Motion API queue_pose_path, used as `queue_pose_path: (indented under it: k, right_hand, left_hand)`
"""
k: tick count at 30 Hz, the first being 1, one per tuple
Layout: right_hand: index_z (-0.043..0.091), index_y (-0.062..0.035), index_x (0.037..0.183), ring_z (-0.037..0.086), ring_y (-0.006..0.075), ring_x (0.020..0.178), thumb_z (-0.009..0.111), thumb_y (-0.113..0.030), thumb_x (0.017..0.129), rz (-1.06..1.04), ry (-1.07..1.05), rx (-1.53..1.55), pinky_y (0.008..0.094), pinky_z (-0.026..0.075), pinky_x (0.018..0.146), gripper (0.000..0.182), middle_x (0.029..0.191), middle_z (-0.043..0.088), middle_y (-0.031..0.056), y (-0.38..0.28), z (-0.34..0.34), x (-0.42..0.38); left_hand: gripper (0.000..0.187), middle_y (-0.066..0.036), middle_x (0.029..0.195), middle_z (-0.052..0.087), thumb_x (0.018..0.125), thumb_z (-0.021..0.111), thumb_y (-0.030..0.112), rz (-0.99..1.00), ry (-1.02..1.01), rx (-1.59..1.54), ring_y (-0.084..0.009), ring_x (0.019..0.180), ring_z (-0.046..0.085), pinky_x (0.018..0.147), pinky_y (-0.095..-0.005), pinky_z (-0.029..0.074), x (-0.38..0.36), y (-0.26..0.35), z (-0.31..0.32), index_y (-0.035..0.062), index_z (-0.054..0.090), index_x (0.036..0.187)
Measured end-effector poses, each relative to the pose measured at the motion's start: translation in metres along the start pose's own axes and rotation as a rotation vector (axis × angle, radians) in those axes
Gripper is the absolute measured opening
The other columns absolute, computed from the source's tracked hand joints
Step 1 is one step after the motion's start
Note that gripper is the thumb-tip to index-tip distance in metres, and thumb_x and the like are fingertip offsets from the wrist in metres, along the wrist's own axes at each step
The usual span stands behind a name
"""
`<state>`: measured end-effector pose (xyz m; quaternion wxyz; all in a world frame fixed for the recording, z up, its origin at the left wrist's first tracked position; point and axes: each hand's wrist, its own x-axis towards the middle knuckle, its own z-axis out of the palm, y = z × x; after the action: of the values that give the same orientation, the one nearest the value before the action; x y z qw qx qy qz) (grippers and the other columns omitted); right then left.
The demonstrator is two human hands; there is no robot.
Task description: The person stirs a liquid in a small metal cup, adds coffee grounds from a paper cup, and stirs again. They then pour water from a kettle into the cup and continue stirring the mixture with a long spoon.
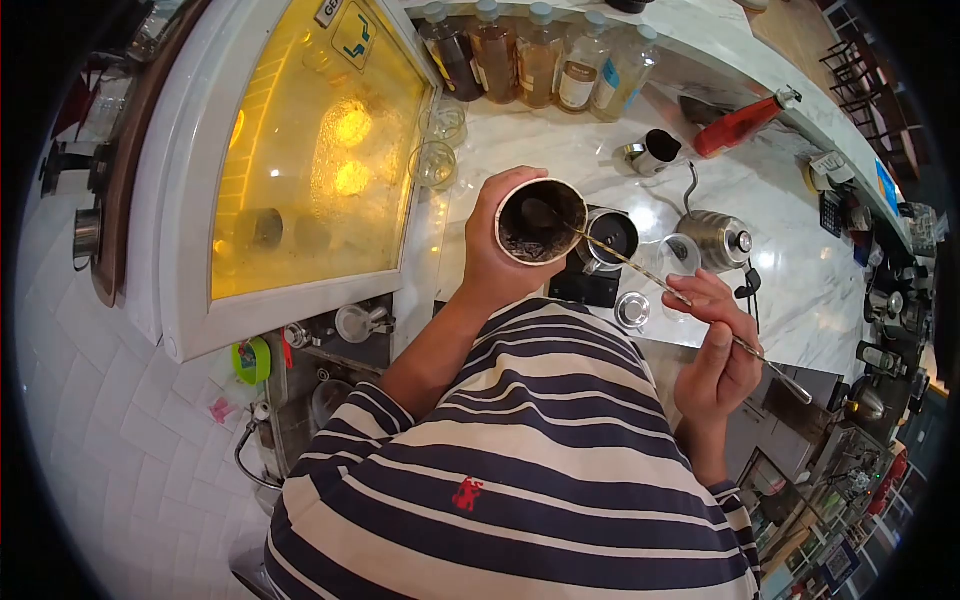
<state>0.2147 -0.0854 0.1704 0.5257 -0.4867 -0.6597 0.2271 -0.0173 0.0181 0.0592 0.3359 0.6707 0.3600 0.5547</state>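
Observation:
My left hand is wrapped round a cup with a pale rim, tilted so that its dark inside shows. Dark residue clings to the inner wall. My right hand grips a long twisted bar spoon by its shaft, and the spoon's bowl end reaches into the cup. Just right of the cup, a metal pot with dark contents stands on a black scale. A small round metal piece lies on the counter near the scale.
A gooseneck kettle, a steel pitcher and a red bottle stand on the marble counter. Several bottles line the back. Clear glasses stand beside the yellow-lit glass cabinet on the left.

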Motion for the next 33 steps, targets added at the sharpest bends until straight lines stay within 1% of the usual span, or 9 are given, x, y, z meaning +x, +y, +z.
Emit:
queue_pose_path:
  k: [1,4,7,10,13,16,22,28,33]
  right_hand:
    - [0.060,0.0022,0.109,0.074,0.0374,0.110,0.040,-0.022,0.115,0.013,-0.025,-0.011,0.0611,0.042,0.113,0.032,0.098,0.077,0.0265,-0.0021,0.0006,0.0002]
    - [0.066,0.0036,0.111,0.074,0.0365,0.109,0.045,-0.009,0.110,-0.020,-0.004,0.038,0.0561,0.045,0.108,0.024,0.098,0.079,0.0208,0.0014,0.0057,-0.0024]
    - [0.066,0.0038,0.111,0.074,0.0364,0.111,0.046,-0.008,0.109,-0.027,-0.060,0.025,0.0553,0.045,0.109,0.023,0.099,0.079,0.0214,0.0000,0.0070,0.0005]
    - [0.066,0.0039,0.111,0.073,0.0365,0.111,0.047,-0.006,0.108,-0.019,-0.062,0.038,0.0546,0.045,0.109,0.022,0.099,0.079,0.0219,0.0003,0.0077,-0.0001]
    - [0.062,0.0025,0.112,0.074,0.0385,0.111,0.043,-0.022,0.115,-0.011,-0.099,0.017,0.0606,0.042,0.112,0.031,0.099,0.077,0.0250,-0.0013,0.0058,0.0005]
    - [0.067,0.0030,0.111,0.073,0.0363,0.112,0.048,-0.004,0.106,-0.020,-0.077,0.041,0.0541,0.046,0.109,0.021,0.100,0.079,0.0209,0.0016,0.0059,-0.0007]
    - [0.068,0.0029,0.110,0.073,0.0362,0.112,0.049,-0.002,0.105,0.010,-0.105,0.022,0.0550,0.046,0.109,0.020,0.101,0.079,0.0194,-0.0002,0.0052,-0.0003]
    - [0.068,0.0027,0.111,0.074,0.0376,0.110,0.050,-0.002,0.104,-0.022,-0.136,0.039,0.0557,0.047,0.108,0.020,0.101,0.079,0.0192,0.0030,0.0025,0.0012]
    - [0.068,0.0028,0.112,0.074,0.0401,0.112,0.049,-0.002,0.105,-0.068,-0.135,0.075,0.0559,0.048,0.107,0.020,0.101,0.078,0.0202,0.0067,0.0014,0.0017]
  left_hand:
    - [0.089,-0.017,0.140,0.058,0.063,0.091,-0.001,0.007,-0.005,-0.004,-0.0268,0.127,0.061,0.110,-0.0384,0.049,0.0003,0.0009,-0.0016,0.0031,0.049,0.142]
    - [0.091,-0.017,0.140,0.060,0.062,0.091,-0.001,0.042,-0.022,0.015,-0.0270,0.127,0.062,0.110,-0.0388,0.050,0.0020,0.0020,-0.0055,0.0033,0.049,0.142]
    - [0.093,-0.018,0.139,0.060,0.061,0.091,0.000,0.069,-0.032,0.044,-0.0273,0.127,0.062,0.110,-0.0389,0.050,0.0024,0.0038,-0.0068,0.0035,0.048,0.143]
    - [0.093,-0.018,0.139,0.060,0.061,0.091,-0.001,0.065,-0.035,0.040,-0.0278,0.127,0.062,0.110,-0.0392,0.050,0.0014,0.0045,-0.0080,0.0034,0.047,0.143]
    - [0.094,-0.019,0.139,0.060,0.060,0.091,-0.002,0.093,-0.022,0.023,-0.0284,0.127,0.062,0.110,-0.0396,0.050,0.0015,0.0026,-0.0072,0.0034,0.047,0.144]
    - [0.095,-0.019,0.139,0.060,0.060,0.090,-0.002,0.103,-0.034,0.029,-0.0291,0.127,0.062,0.110,-0.0399,0.050,0.0006,0.0032,-0.0074,0.0035,0.047,0.144]
    - [0.096,-0.019,0.138,0.060,0.060,0.090,-0.003,0.111,-0.059,0.023,-0.0300,0.128,0.061,0.110,-0.0402,0.050,0.0003,0.0029,-0.0061,0.0035,0.046,0.145]
    - [0.095,-0.021,0.139,0.059,0.061,0.090,-0.003,0.119,-0.061,0.015,-0.0301,0.130,0.060,0.111,-0.0398,0.049,0.0012,0.0027,-0.0051,0.0031,0.045,0.145]
    - [0.095,-0.021,0.139,0.058,0.062,0.090,-0.003,0.114,-0.070,-0.033,-0.0299,0.130,0.059,0.111,-0.0399,0.049,0.0012,0.0039,-0.0035,0.0019,0.045,0.145]
